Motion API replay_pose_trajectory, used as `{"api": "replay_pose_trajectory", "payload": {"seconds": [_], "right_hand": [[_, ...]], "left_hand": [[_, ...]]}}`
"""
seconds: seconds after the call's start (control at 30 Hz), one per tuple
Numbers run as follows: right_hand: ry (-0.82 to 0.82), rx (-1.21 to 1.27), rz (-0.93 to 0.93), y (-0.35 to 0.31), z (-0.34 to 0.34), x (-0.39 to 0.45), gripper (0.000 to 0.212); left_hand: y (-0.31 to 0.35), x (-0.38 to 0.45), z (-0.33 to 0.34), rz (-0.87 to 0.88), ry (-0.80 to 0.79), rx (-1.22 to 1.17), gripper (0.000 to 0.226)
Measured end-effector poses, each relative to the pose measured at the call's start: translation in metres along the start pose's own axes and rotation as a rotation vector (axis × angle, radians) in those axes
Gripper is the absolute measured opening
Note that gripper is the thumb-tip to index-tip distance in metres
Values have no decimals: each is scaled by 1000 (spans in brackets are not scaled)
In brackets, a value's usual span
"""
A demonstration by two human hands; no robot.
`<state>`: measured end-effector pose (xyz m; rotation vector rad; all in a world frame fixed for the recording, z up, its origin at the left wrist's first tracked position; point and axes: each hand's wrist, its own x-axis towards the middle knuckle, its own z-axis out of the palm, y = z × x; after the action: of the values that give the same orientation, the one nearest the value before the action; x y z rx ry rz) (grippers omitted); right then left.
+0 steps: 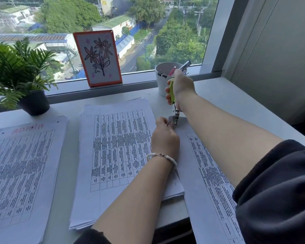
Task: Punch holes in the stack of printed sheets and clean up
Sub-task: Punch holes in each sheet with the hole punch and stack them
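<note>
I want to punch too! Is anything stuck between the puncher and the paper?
Nothing visible is. The right hand grips the yellow-handled hole punch, whose metal head already sits on the sheet's corner, which the left hand pinches.

Both forearms are bare from wrist to near the elbow; the right arm's dark charcoal sleeve (278, 187), of a soft, thick fabric, is pushed up and bunched in folds; a matching dark cuff (92, 237) rims the left arm near the lower edge; the left wrist wears a thin white beaded bracelet (163, 156) with a small reddish-brown link.
</note>
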<state>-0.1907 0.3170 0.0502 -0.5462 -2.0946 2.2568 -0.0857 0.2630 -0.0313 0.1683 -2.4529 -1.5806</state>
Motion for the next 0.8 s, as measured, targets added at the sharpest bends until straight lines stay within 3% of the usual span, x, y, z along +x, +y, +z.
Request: {"api": "replay_pose_trajectory", "payload": {"seconds": [0.17,0.3,0.8], "right_hand": [[-124,14,134,-3,-6,1,42],[-113,-4,172,-5,-10,4,45],[-78,-126,86,-21,-42,17,56]], "left_hand": [[-3,1,1,13,15,-8,10],[-4,2,1,27,21,-37,11],[-14,7,3,6,80,-179,11]]}}
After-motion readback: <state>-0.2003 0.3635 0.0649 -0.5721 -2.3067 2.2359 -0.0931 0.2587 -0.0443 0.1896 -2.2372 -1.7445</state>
